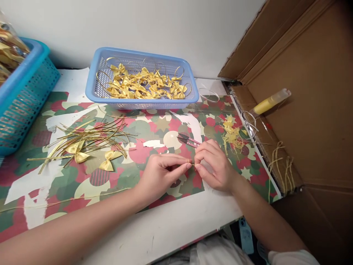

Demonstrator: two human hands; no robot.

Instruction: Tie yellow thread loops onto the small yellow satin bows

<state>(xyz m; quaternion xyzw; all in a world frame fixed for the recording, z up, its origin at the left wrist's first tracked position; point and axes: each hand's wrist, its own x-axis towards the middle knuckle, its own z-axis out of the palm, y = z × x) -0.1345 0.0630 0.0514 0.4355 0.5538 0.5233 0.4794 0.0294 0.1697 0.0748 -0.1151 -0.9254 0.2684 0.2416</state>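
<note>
With many finished gold bows (143,85) already in the blue basket (93,79), the left hand (160,173) and right hand (213,163) pinch one gold cord (192,162) between them above the worktop (171,224), while loose cords (91,138) and two unfinished bows (91,156) wait alongside.

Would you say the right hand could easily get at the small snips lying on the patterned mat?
Probably yes: the snips lie just beyond the right hand with nothing between them, though both hands are pinching a thin gold cord.
</note>
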